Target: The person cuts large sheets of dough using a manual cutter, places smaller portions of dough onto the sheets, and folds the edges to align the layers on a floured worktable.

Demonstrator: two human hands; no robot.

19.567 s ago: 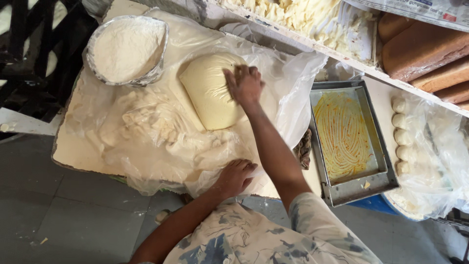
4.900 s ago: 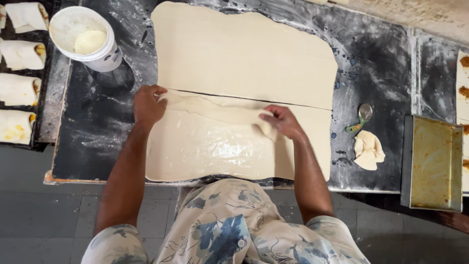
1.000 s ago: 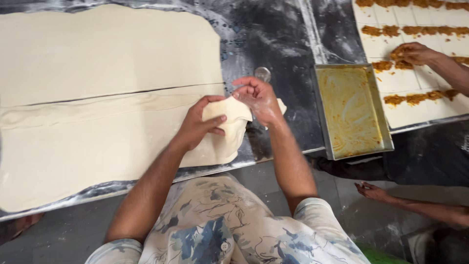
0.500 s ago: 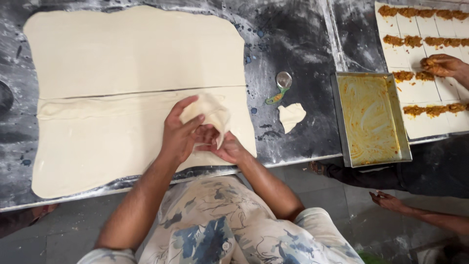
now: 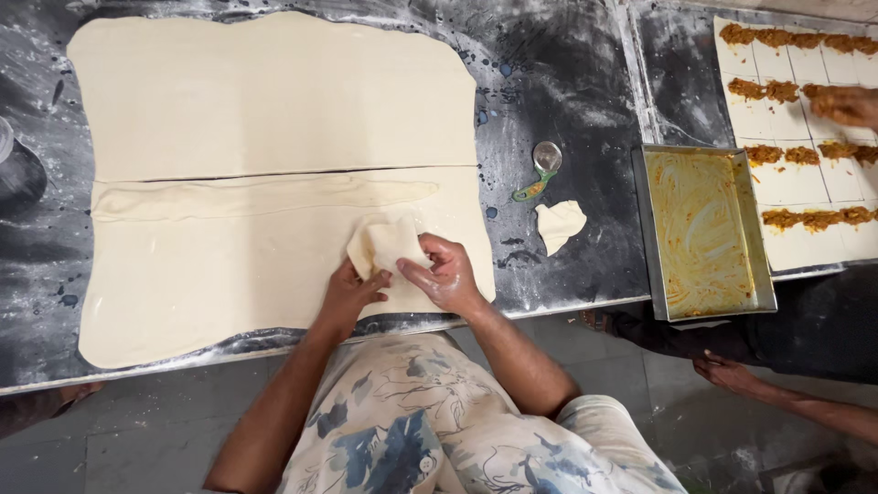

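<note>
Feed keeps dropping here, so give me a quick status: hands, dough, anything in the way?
Left hand and right hand both pinching small dough piece over rolled dough sheet. Wheel cutter and dough scrap lie apart, to the right.

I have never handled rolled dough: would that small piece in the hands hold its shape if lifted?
Probably not. The dough piece already bends and folds between the left hand and right hand, so it looks floppy. It seems thin and likely light, and may stretch or tear if pulled.

Dough sheet (image 5: 274, 137) lies on the tabletop (image 5: 567, 91); cutter wheel (image 5: 541, 169) and dough scrap (image 5: 559, 225) right of it; tray (image 5: 704, 233) farther right.
</note>
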